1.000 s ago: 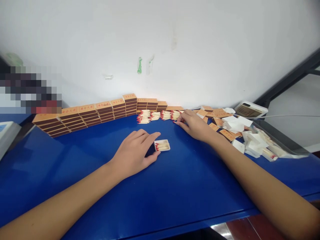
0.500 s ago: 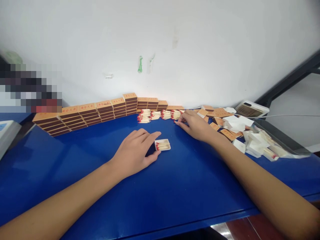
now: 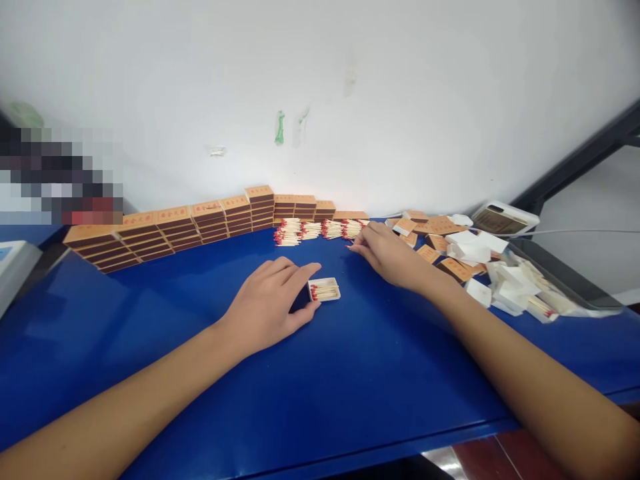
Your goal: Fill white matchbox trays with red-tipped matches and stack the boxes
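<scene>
In the head view, my left hand (image 3: 267, 303) rests on the blue table with thumb and index finger around the left end of a small white matchbox tray (image 3: 339, 295). Inside the tray lie several red-tipped matches (image 3: 324, 291), heads toward my hand. My right hand (image 3: 387, 250) is farther back, beside the loose match piles (image 3: 333, 229). Its thumb and index finger are pinched together on a match (image 3: 349, 247), whose red tip sticks out to the left. The rest of that match is hidden by the fingers.
Stacked matchboxes (image 3: 165, 227) line the wall at back left. On the right lie loose matchbox sleeves (image 3: 453, 269), white trays (image 3: 470, 247), a phone (image 3: 505, 217) and a dark flat panel (image 3: 565, 277). A white device (image 3: 17, 270) stands at the left edge.
My right hand has shifted very slightly, and the match tip at its fingers stands a little clear of the pile. The left hand and tray have hardly moved.
</scene>
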A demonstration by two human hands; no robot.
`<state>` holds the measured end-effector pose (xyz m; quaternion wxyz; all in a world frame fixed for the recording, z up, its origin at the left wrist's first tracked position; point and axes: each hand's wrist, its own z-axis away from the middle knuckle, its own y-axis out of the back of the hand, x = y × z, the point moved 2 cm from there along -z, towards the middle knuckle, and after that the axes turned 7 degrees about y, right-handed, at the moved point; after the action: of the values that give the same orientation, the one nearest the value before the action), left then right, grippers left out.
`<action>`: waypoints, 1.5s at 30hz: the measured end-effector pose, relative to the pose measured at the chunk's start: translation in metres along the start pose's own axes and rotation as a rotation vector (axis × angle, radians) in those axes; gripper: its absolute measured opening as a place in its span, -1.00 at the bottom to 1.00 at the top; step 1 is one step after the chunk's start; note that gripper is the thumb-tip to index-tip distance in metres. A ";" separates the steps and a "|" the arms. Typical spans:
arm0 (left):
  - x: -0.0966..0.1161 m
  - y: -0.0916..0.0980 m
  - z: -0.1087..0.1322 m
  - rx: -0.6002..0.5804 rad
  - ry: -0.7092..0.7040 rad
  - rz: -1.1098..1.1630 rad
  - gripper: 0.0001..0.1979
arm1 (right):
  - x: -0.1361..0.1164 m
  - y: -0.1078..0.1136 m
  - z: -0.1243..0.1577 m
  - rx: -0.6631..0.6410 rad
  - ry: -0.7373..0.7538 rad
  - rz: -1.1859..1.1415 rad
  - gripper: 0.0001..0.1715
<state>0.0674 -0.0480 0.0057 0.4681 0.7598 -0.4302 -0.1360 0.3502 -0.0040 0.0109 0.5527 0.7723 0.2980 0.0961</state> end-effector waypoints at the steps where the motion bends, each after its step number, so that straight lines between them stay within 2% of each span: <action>1: 0.000 0.000 0.000 -0.001 0.001 0.002 -0.53 | -0.011 0.004 0.000 0.014 0.018 -0.059 -0.80; 6: 0.001 0.000 -0.001 0.003 0.004 0.020 -0.54 | -0.072 0.011 0.001 -0.033 0.156 -0.271 -0.82; 9: 0.000 -0.001 -0.001 0.012 0.010 0.016 -0.50 | -0.087 0.004 0.003 -0.087 0.215 -0.246 -0.83; 14: 0.000 -0.001 0.000 -0.001 0.021 0.022 -0.42 | -0.085 -0.003 0.003 -0.098 0.254 -0.167 -0.80; 24: -0.001 -0.002 0.001 -0.020 0.040 0.037 -0.43 | -0.080 0.011 0.009 -0.130 0.220 -0.140 -0.86; 31: -0.001 -0.002 0.001 -0.011 0.033 0.032 -0.42 | -0.078 0.003 0.012 -0.162 0.223 -0.107 -0.81; 45: 0.000 -0.002 0.000 -0.020 0.030 0.038 -0.43 | -0.080 0.004 0.011 -0.165 0.189 -0.201 -0.82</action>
<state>0.0679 -0.0477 0.0040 0.4844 0.7488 -0.4362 -0.1200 0.2926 -0.0592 0.0254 0.5904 0.6781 0.4158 0.1367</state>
